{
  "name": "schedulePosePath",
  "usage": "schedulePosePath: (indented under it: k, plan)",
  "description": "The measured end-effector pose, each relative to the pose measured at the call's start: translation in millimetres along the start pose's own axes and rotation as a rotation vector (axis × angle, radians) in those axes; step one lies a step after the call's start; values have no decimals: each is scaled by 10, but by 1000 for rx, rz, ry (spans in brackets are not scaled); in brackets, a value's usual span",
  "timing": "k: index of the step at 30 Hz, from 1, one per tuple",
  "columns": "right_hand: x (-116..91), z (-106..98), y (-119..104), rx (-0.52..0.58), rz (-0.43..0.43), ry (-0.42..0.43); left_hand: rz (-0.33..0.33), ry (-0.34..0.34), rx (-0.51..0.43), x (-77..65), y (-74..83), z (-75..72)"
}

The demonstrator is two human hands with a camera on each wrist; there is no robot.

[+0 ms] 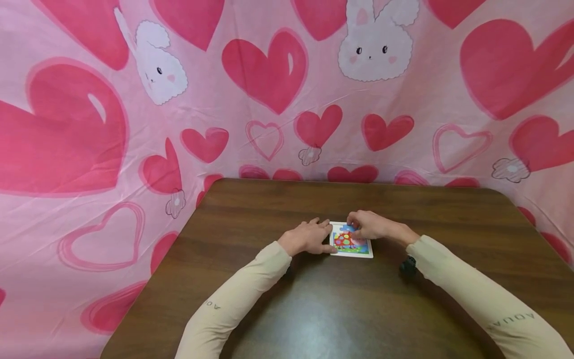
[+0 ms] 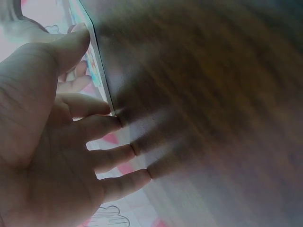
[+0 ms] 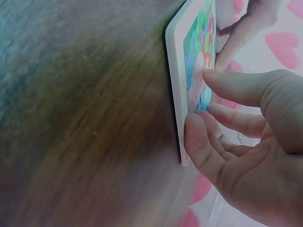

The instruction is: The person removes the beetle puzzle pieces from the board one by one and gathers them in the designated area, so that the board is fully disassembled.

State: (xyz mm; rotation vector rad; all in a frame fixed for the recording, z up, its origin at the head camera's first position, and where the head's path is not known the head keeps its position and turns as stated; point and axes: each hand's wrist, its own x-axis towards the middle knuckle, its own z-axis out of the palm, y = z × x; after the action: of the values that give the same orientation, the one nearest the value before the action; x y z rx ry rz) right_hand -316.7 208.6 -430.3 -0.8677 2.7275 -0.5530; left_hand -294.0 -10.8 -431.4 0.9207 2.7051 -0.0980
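Table (image 1: 367, 309), one, brown wood grain, rounded far corners. Picture board (image 1: 355, 251), one, white-rimmed, bearing a red ladybug (image 1: 344, 241) with coloured spots, green along its lower side and blue above; lies flat, about midway between the table's left and right edges, closer to the far edge. Left hand (image 1: 308, 237), at the board's left side: fingers straight and spread wide, thumb at the near left corner, index finger by the far left corner, remaining fingertips on the tabletop. Right hand (image 1: 372, 225), over the board's far right corner: fingers bent and relaxed, thumb apart and touching the picture, one fingertip against the rim. Sleeves (image 1: 480, 289), pair, cream, lettered. Wrist device (image 1: 408, 267), dark, beneath the right cuff. Cloth (image 1: 323, 89), pink, behind the far edge, printed with hearts (image 1: 264, 70) and rabbits (image 1: 376, 55).
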Motion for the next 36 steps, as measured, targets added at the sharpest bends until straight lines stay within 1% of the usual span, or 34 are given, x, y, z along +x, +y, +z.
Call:
schedulePosePath:
  k: [8,17,24,28,33,36]
  plan:
    - [-4,-33,-24,29,12,3,-7,2,17,-16,12,-33]
    - [-9,-9,-36,66,10,5,-15,-1,14,-39,19,-10]
    - [-12,-7,-49,68,12,14,-18,-4,0,-45,24,4]
    - [-10,-10,-58,62,10,35,-18,6,1,-34,25,3]
    - [-11,17,-46,42,-5,69,1,21,16,-27,34,2]
    - [3,37,-33,30,-11,87,3,23,12,-17,30,-1]
